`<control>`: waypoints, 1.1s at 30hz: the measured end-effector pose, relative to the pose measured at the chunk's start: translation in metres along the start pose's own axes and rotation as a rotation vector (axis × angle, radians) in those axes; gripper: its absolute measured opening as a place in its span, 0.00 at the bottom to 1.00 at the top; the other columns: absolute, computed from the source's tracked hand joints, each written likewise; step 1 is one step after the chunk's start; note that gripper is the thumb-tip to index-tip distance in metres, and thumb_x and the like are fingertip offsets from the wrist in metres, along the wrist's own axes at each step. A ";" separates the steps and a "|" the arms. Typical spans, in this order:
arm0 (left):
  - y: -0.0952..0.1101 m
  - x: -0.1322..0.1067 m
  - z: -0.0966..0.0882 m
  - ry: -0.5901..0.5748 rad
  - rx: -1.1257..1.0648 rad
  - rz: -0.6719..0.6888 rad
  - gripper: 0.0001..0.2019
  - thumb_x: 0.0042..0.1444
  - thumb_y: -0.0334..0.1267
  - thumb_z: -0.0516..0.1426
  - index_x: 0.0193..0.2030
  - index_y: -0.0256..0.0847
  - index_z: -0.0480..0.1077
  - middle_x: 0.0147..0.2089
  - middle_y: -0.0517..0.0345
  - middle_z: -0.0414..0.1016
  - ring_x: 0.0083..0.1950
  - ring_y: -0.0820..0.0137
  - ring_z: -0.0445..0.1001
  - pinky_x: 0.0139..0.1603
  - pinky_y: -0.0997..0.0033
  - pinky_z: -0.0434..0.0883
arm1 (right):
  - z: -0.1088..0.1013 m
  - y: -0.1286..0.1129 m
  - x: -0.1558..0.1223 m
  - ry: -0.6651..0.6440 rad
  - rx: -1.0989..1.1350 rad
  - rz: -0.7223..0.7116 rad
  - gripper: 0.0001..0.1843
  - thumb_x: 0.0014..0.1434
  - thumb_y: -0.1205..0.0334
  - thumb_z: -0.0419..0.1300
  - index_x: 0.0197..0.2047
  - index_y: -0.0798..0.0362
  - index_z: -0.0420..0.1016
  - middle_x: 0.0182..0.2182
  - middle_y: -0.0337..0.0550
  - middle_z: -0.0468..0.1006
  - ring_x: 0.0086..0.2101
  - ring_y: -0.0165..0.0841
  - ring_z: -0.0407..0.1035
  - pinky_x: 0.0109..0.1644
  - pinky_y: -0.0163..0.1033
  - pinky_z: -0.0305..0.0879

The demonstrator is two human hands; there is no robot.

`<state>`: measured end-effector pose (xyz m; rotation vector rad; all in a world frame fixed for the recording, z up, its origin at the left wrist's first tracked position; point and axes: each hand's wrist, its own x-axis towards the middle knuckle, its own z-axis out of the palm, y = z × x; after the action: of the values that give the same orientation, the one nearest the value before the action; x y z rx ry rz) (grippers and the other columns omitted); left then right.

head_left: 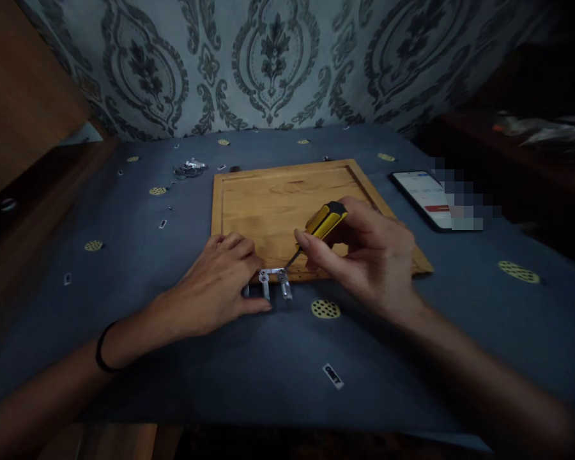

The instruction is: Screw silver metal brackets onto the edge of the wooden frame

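Forearm [469,358], metal bracket [265,284], wooden panel [259,207]

A framed wooden board [268,201] with a grooved border lies flat, a silvery metal bracket [272,272] at its near edge with prongs jutting past it, while a yellow-and-black screwdriver [324,222] slants down leftward, its thin tip at the bracket's right end.

The board [268,207] is smooth wood, the bracket [273,271] shiny metal, and the screwdriver handle [324,222] plastic.
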<state>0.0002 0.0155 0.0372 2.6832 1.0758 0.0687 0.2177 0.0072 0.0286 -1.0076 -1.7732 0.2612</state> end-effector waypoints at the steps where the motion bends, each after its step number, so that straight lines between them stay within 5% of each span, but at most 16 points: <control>1: 0.000 0.000 0.001 0.005 -0.004 0.000 0.21 0.57 0.53 0.69 0.47 0.38 0.75 0.47 0.54 0.73 0.53 0.57 0.69 0.56 0.55 0.65 | 0.000 0.000 0.000 0.000 -0.001 -0.002 0.19 0.63 0.56 0.69 0.28 0.48 0.64 0.20 0.31 0.69 0.19 0.26 0.66 0.24 0.35 0.61; 11: 0.000 0.000 -0.002 -0.011 0.032 -0.033 0.27 0.54 0.58 0.69 0.49 0.39 0.74 0.47 0.53 0.73 0.53 0.56 0.69 0.53 0.55 0.64 | 0.000 -0.002 0.000 -0.007 -0.025 0.034 0.20 0.63 0.53 0.68 0.27 0.48 0.63 0.20 0.32 0.69 0.19 0.27 0.66 0.25 0.36 0.62; 17: -0.009 -0.007 -0.026 0.026 0.040 -0.066 0.24 0.56 0.59 0.67 0.43 0.39 0.75 0.46 0.53 0.74 0.51 0.56 0.70 0.50 0.58 0.64 | 0.000 0.000 -0.001 -0.002 -0.023 0.003 0.18 0.63 0.60 0.68 0.27 0.48 0.64 0.21 0.32 0.69 0.19 0.26 0.66 0.24 0.35 0.61; 24: -0.032 -0.018 -0.061 0.162 -0.075 -0.098 0.12 0.67 0.45 0.54 0.41 0.43 0.76 0.39 0.58 0.77 0.42 0.65 0.73 0.47 0.63 0.66 | 0.000 0.000 -0.001 -0.006 -0.019 0.014 0.18 0.62 0.59 0.68 0.27 0.48 0.64 0.21 0.32 0.69 0.19 0.27 0.66 0.23 0.36 0.61; 33: -0.080 -0.006 -0.056 0.159 -0.103 -0.245 0.16 0.62 0.47 0.53 0.40 0.40 0.78 0.38 0.54 0.78 0.38 0.64 0.74 0.39 0.65 0.65 | 0.000 0.000 -0.001 -0.008 -0.042 0.002 0.19 0.63 0.58 0.68 0.26 0.48 0.63 0.20 0.32 0.69 0.19 0.27 0.65 0.23 0.35 0.61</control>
<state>-0.0656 0.0787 0.0723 2.4680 1.4003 0.2878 0.2182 0.0065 0.0281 -1.0399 -1.7910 0.2304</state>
